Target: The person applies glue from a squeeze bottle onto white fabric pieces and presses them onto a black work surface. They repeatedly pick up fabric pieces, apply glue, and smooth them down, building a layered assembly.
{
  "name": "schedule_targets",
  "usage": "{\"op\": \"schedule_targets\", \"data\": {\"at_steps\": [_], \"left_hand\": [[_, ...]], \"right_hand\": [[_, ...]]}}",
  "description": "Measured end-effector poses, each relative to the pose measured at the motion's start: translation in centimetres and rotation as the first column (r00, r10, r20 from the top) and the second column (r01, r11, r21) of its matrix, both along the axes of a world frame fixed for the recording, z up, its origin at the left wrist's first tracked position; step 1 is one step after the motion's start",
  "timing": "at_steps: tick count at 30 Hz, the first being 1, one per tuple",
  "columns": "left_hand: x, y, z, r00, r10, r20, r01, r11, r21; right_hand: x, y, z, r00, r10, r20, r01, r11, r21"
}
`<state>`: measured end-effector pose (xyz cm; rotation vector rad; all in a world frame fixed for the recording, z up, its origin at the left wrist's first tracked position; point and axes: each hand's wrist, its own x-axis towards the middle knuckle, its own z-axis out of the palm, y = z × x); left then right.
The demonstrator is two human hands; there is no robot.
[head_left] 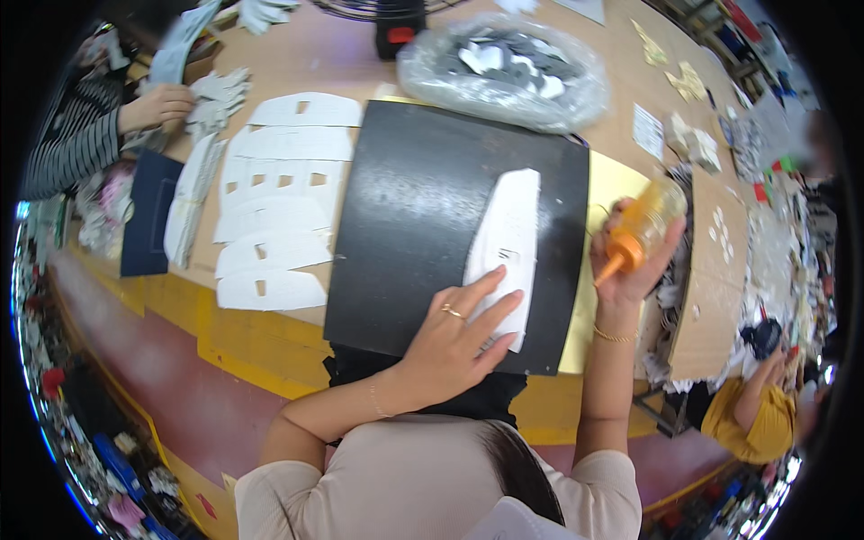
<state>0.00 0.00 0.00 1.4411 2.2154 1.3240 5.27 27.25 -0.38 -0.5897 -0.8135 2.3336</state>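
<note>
On a black board [423, 207] lies a long white cut piece [506, 225], tapered towards its far end, with a small dark mark on it. My left hand [459, 328] rests on the near end of this piece, its fingers stretched out and apart. In my right hand [634, 256], beyond the board's right edge, is a clear squeeze bottle [652, 216] of amber liquid. Its orange nozzle [616, 261] tilts down and points towards me, apart from the white piece. My fingers wrap round the bottle and partly show behind it.
Flat white pieces [279, 202], several with square holes, lie in overlapping rows left of the board. A plastic bag of dark and white scraps [504, 67] sits beyond it. A cardboard sheet [708, 270] is at right. At far left, a person's hand [157, 108] reaches over the table.
</note>
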Motion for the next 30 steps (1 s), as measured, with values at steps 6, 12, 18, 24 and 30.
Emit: {"op": "schedule_targets", "data": {"at_steps": [6, 12, 18, 24, 30], "left_hand": [[-1.0, 0.2, 0.9, 0.958, 0.288, -0.015, -0.281, 0.921, -0.268], [-0.5, 1.6, 0.4, 0.937, 0.346, -0.041, -0.34, 0.884, -0.32], [-0.4, 2.6, 0.9, 0.949, 0.31, 0.054, -0.284, 0.917, -0.278], [0.1, 2.5, 1.6, 0.952, 0.303, -0.05, -0.307, 0.946, -0.108], [-6.9, 0.3, 3.7, 0.829, 0.203, 0.52, -0.147, 0.978, -0.148]], "right_hand": [[0.4, 0.0, 0.7, 0.988, 0.087, -0.128, -0.08, 0.995, 0.064], [0.1, 0.0, 0.1, 0.979, 0.079, -0.189, -0.078, 0.997, 0.011], [0.1, 0.0, 0.5, 0.991, 0.012, -0.137, -0.008, 1.0, 0.025], [0.4, 0.4, 0.7, 0.989, 0.065, -0.131, -0.064, 0.998, 0.008], [0.4, 0.6, 1.0, 0.982, 0.093, -0.163, -0.095, 0.995, -0.001]]}}
